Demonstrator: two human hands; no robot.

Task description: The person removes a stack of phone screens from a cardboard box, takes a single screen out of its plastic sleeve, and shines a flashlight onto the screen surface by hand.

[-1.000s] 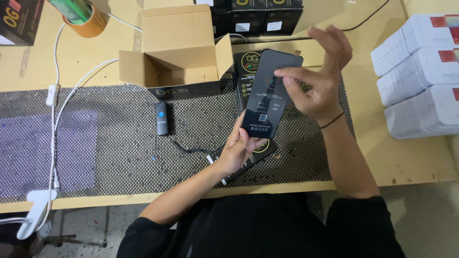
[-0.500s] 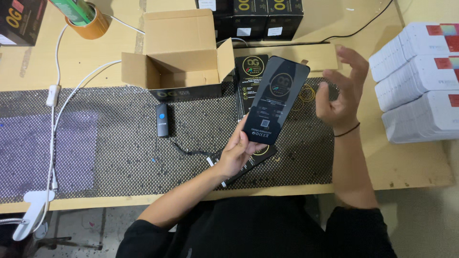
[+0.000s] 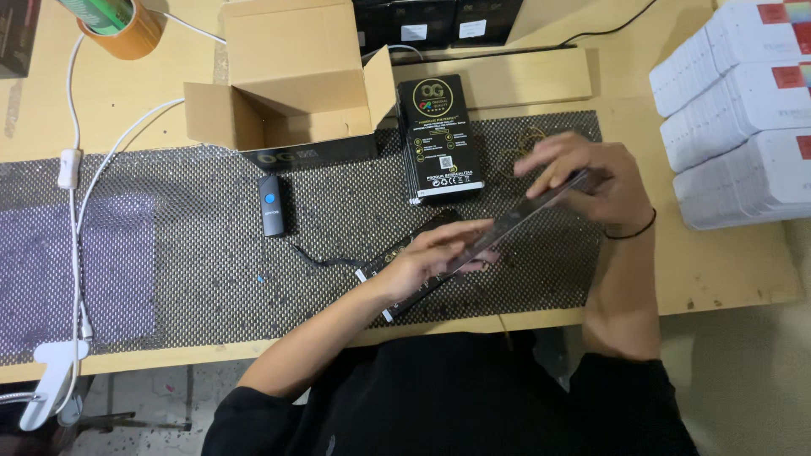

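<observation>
Both hands hold a smartphone (image 3: 524, 218) edge-on above the black mesh mat (image 3: 211, 270), so only its thin dark side shows. The left hand (image 3: 431, 257) grips the near-left end, fingers stretched along the edge and thumb underneath. The right hand (image 3: 583, 177) closes over the far-right end, fingers curled over the top; a thin black band circles that wrist. The motion blurs the right fingers, so the exact pinch is hard to tell.

Under the left hand lies a flat black packet (image 3: 405, 270) with a white label end. Just beyond the phone, a stack of black printed packets (image 3: 438, 139) rests on the mat. To its left stands an open cardboard box (image 3: 291, 93), flaps up. A small black device with a blue button (image 3: 270, 204) lies on the mat left of the hands, its cable trailing toward them. White boxes (image 3: 743, 110) are stacked at the desk's (image 3: 726, 270) right edge, and a tape roll (image 3: 122, 25) sits far left beside white cables (image 3: 80, 211).
</observation>
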